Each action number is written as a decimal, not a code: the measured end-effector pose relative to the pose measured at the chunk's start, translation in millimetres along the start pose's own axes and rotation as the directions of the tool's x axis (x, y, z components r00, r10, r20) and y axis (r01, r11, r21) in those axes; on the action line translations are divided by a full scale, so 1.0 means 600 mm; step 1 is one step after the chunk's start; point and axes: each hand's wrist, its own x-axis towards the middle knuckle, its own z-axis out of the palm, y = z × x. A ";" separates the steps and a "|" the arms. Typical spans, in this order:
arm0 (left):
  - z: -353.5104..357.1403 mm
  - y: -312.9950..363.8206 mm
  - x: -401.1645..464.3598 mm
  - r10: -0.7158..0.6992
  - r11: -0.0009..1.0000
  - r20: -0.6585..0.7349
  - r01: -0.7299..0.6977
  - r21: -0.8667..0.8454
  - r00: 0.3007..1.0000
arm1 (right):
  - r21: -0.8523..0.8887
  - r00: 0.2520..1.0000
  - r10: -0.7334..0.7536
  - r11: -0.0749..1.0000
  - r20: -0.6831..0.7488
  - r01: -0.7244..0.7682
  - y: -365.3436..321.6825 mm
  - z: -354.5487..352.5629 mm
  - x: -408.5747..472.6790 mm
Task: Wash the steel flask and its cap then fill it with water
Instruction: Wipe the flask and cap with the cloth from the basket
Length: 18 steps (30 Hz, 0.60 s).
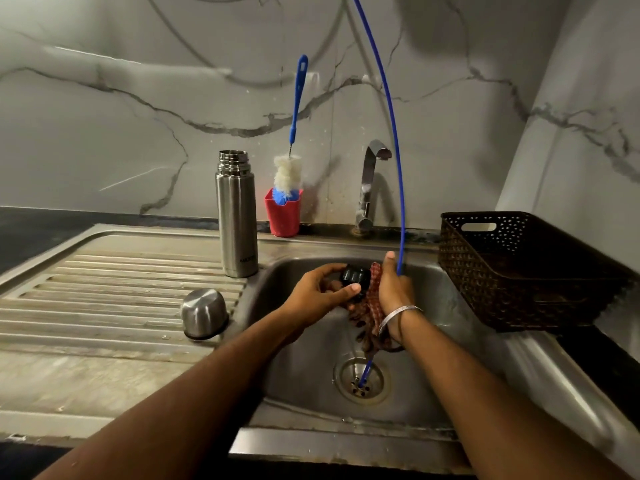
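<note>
Head view: at centre frame, over the sink (450, 358), the left hand (322, 296) grips the black stopper (355, 276); the right hand (393, 289) holds a checked cloth (372, 303) against it. The flask (237, 216) stands upright left of centre, with the steel cap (204, 313) below it on the drainboard (104, 289).

The scene is dim and warm-toned, lit from above and somewhat behind the viewer. Soft, broad shadows fall on the marble wall (138, 98): a dark blur at the top right, and a faint one beside the tap (370, 185). The steel flask (237, 216) carries a pale vertical highlight, and the steel cup (204, 313) near the drainboard's right edge shows a soft sheen. The sink basin (433, 358) is darkest under the forearms. Wide-angle distortion bows the counter edges and stretches the brown basket (519, 271) at the right. The forearms at the bottom are slightly soft; overall detail is smeared by compression.
</note>
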 end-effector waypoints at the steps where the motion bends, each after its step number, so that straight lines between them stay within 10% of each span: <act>1: -0.003 0.001 0.000 -0.009 1.000 -0.015 0.009 -0.030 1.000 | 0.071 0.991 0.105 0.991 0.086 -0.111 -0.001 -0.003 -0.001; 11: -0.067 0.051 -0.007 -0.085 0.988 -0.117 0.099 0.118 0.990 | 0.103 0.696 0.029 0.984 0.718 -0.147 -0.015 -0.034 -0.033; 18: -0.185 0.083 -0.044 0.045 0.917 -0.357 0.103 0.385 0.933 | 0.217 0.895 0.015 0.968 0.446 -0.124 -0.015 0.005 -0.045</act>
